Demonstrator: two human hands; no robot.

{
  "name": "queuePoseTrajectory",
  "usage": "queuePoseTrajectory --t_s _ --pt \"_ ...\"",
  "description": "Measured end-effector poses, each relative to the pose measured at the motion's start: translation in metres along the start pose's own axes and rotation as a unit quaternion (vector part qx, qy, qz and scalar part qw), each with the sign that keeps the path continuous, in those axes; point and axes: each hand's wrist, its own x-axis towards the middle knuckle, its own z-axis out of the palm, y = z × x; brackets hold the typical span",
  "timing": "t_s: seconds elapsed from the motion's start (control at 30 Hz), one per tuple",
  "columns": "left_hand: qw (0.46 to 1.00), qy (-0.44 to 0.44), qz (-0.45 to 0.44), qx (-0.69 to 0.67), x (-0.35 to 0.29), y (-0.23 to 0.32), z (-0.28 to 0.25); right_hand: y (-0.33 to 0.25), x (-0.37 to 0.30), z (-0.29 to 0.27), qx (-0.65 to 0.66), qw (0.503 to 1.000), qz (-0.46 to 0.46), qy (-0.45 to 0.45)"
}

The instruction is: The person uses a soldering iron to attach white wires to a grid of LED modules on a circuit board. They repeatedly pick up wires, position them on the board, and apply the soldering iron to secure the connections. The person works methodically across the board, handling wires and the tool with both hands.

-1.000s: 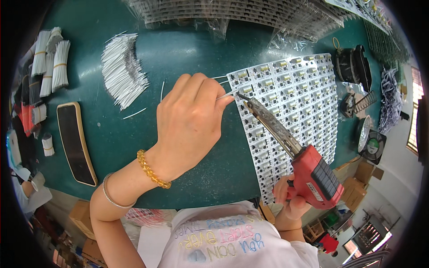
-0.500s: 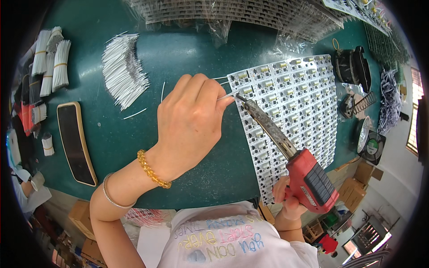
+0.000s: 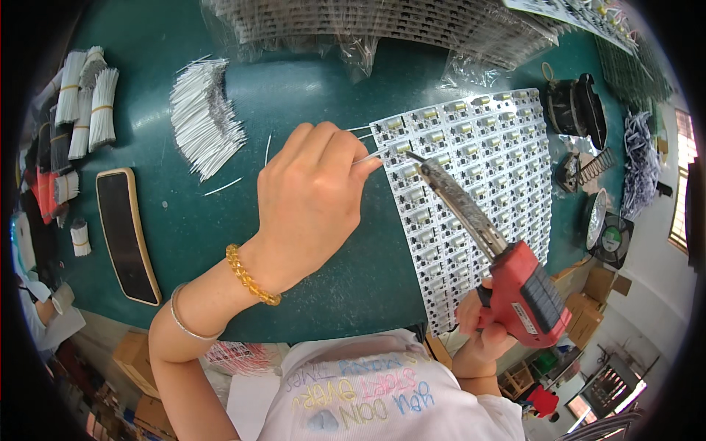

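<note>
A white panel of circuit boards (image 3: 471, 192) lies on the green tabletop, its small boards in rows. At the panel's left edge, my left hand (image 3: 310, 202) pinches a thin white wire (image 3: 373, 154) whose end reaches the second board from the top. Just above my fingers, other white wires (image 3: 360, 128) run to the panel's upper left corner; their far ends are hidden behind the hand. My right hand (image 3: 482, 331) is wrapped round the handle of a red soldering gun (image 3: 528, 298). The gun's dark tip is over the panel, a short way right of the wire's end.
Loose white wires (image 3: 206, 117) lie in a pile at the left, near banded wire bundles (image 3: 103, 110) and a phone (image 3: 129, 235). Bagged panels (image 3: 397, 22) fill the far side. A coil-spring iron stand (image 3: 592, 169) and a black tape roll (image 3: 573, 106) are at the right.
The soldering gun has moved right and slightly down, its tip drawing away from the wire's end. My left hand has stayed nearly still, still pinching the wire.
</note>
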Motion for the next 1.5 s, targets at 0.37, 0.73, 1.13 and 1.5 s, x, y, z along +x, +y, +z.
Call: queuePoseTrajectory --t_s 0.37,0.73,1.13,1.5 --pt "0.970 -0.072 -0.170 -0.161 0.009 -0.001 -0.022 -0.035 0.039 -0.005 0.051 0.998 -0.032 0.028" --pt "0.969 -0.086 -0.172 -0.158 0.007 -0.001 -0.013 -0.029 0.040 0.004 0.102 0.993 0.066 0.009" --pt "0.983 -0.064 -0.117 -0.129 0.007 -0.003 -0.009 -0.026 0.043 0.002 0.116 0.990 0.069 -0.037" --pt "0.987 -0.051 -0.097 -0.117 0.007 -0.003 -0.008 0.003 0.026 -0.025 0.068 0.996 0.043 -0.025"
